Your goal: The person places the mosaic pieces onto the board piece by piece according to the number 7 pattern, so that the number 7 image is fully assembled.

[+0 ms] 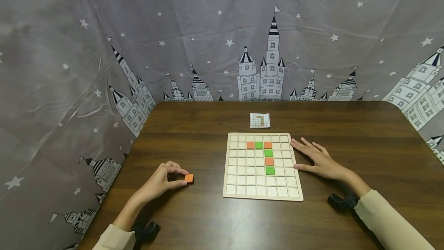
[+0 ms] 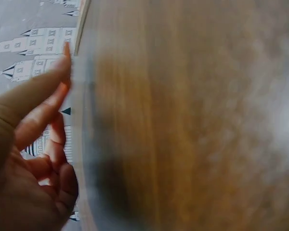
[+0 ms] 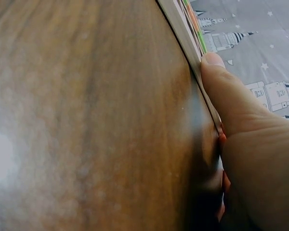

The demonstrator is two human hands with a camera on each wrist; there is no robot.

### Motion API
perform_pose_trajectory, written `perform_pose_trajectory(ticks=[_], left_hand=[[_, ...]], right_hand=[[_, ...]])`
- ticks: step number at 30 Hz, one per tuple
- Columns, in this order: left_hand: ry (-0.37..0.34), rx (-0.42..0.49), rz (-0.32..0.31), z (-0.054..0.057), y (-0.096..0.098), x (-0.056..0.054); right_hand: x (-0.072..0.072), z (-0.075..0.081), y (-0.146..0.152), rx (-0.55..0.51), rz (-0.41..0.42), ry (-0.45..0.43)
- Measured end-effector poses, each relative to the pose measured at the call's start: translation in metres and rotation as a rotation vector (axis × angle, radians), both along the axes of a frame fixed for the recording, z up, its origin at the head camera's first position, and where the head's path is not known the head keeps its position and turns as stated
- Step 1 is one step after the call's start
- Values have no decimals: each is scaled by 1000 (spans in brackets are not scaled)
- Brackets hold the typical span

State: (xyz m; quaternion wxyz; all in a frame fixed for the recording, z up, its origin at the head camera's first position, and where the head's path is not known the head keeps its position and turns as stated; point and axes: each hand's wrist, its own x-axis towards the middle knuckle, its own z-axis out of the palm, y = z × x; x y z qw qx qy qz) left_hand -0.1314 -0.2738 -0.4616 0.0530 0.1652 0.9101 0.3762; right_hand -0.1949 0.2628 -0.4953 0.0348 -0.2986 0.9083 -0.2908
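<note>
Between thumb and fingertips my left hand [image 1: 162, 180] pinches a small orange square tile [image 1: 189, 178], left of the board. In the left wrist view only a thin orange edge of the tile [image 2: 67, 48] shows past the thumb. A pale wooden grid board [image 1: 241, 191] lies flat on the table. Orange tiles [image 1: 269, 161] and green tiles [image 1: 270, 170] alternate in its cells, in a short row and then a column downward. My right hand [image 1: 319, 160] has its fingers spread, with fingertips and thumb at the board's right edge; the right wrist view shows the thumb [image 3: 231, 91] against that edge.
Behind the board lies a small printed card [image 1: 259, 120] with a coloured grid pattern. All of it is on a dark brown wooden table [image 1: 194, 219]. A grey curtain [image 1: 208, 30] with stars and castles hangs behind the table. Each wrist wears a black band.
</note>
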Motion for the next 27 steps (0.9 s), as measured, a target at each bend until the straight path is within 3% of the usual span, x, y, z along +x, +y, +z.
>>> perform_pose_trajectory(ticks=[12, 21, 27], left_hand=[[68, 20, 7, 24, 41, -3], [58, 76, -46, 39, 79, -5], [84, 85, -85, 41, 103, -5]], right_hand=[[1, 2, -1, -1, 1, 1], [0, 4, 0, -1, -9, -23], [0, 3, 0, -4, -6, -23]])
